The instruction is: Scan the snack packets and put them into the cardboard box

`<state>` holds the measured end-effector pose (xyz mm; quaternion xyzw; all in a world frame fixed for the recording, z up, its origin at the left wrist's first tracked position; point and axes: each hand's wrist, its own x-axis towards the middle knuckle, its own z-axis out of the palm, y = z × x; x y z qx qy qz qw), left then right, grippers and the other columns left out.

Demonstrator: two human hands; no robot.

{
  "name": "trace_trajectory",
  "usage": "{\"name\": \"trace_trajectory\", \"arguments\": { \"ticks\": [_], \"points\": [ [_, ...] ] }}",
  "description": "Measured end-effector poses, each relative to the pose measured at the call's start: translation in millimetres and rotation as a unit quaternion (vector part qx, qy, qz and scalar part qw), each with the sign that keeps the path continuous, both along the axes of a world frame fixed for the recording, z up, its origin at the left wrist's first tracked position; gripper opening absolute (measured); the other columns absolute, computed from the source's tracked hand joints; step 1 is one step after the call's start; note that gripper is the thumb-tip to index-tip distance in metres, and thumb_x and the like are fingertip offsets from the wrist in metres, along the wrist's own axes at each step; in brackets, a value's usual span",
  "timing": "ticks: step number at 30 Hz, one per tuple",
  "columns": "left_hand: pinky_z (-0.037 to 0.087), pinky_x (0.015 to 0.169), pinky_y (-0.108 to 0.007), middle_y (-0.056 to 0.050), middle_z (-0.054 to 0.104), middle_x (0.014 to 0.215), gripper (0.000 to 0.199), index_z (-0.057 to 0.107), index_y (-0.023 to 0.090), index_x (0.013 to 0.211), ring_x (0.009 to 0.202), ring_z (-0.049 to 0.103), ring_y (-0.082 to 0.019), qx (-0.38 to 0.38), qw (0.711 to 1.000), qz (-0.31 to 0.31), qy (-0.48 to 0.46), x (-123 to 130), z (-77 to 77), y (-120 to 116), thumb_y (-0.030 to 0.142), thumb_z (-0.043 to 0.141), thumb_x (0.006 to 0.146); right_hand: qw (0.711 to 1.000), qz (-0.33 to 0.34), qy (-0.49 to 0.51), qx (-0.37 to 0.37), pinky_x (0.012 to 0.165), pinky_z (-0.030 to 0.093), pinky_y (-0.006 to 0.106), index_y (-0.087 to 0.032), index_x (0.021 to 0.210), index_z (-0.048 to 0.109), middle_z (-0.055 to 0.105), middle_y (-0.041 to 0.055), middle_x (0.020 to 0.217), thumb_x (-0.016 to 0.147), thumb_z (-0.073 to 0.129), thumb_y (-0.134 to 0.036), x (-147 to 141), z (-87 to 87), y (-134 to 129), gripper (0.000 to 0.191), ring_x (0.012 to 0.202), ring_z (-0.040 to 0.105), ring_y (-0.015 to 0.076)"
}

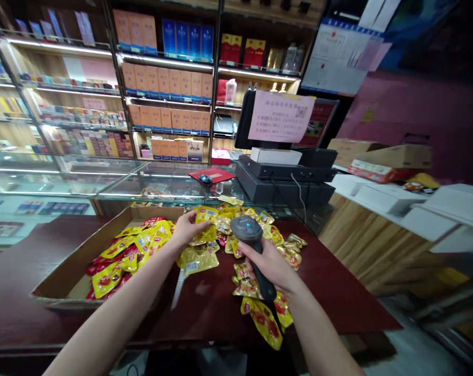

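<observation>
My left hand is closed on a yellow snack packet, held above the pile beside the cardboard box. My right hand grips the handle of a dark barcode scanner, whose head points forward over the heap of gold and yellow packets. Another yellow packet lies flat just below my left hand. Under and near my right forearm rest more packets. To the left, the open cardboard box holds yellow and red packets.
Behind the dark red table stands a glass counter with a mouse on a red mat. A monitor with a pink sign sits over a black cash drawer. White boxes are at the right.
</observation>
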<state>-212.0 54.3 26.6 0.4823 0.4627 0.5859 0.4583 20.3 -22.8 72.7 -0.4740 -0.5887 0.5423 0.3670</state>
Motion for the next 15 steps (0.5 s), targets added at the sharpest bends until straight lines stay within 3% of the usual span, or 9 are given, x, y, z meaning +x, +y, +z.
{"name": "trace_trajectory", "arguments": {
  "ticks": [5, 10, 13, 15],
  "points": [
    [0.055, 0.074, -0.033, -0.008, 0.076, 0.088, 0.06, 0.071, 0.014, 0.095, 0.075, 0.07, -0.022, 0.009, 0.994, 0.093, 0.054, -67, 32.8, -36, 0.046, 0.088, 0.048, 1.0, 0.014, -0.006, 0.013, 0.037, 0.039, 0.022, -0.022, 0.082, 0.048, 0.054, -0.0069, 0.048, 0.078, 0.068, -0.055, 1, -0.3, 1, 0.039, 0.036, 0.049, 0.0107],
    [0.055, 0.075, -0.032, -0.008, 0.075, 0.087, 0.055, 0.072, 0.013, 0.094, 0.078, 0.069, -0.021, 0.043, 0.962, 0.219, 0.157, -135, 44.2, -76, 0.045, 0.086, 0.052, 0.997, 0.062, -0.009, 0.046, 0.04, 0.041, 0.023, -0.021, 0.08, 0.049, 0.054, -0.0065, 0.048, 0.08, 0.064, -0.058, -11, 0.2, 1, 0.04, 0.037, 0.05, 0.0102],
    [0.055, 0.077, -0.031, -0.008, 0.075, 0.087, 0.049, 0.072, 0.014, 0.092, 0.079, 0.069, -0.02, 0.052, 0.946, 0.255, 0.194, -147, 47.6, -92, 0.045, 0.083, 0.056, 0.996, 0.076, -0.008, 0.047, 0.038, 0.04, 0.022, -0.021, 0.08, 0.049, 0.055, -0.0063, 0.048, 0.08, 0.065, -0.058, -19, 2.8, -4, 0.04, 0.036, 0.049, 0.0102],
    [0.054, 0.078, -0.031, -0.008, 0.075, 0.088, 0.047, 0.072, 0.014, 0.093, 0.079, 0.069, -0.02, 0.056, 0.947, 0.245, 0.198, -139, 47.7, -95, 0.044, 0.082, 0.059, 0.996, 0.077, -0.009, 0.045, 0.038, 0.04, 0.022, -0.021, 0.08, 0.049, 0.055, -0.0064, 0.048, 0.079, 0.065, -0.057, -21, 4.3, -7, 0.04, 0.036, 0.05, 0.0103]
  ]
}}
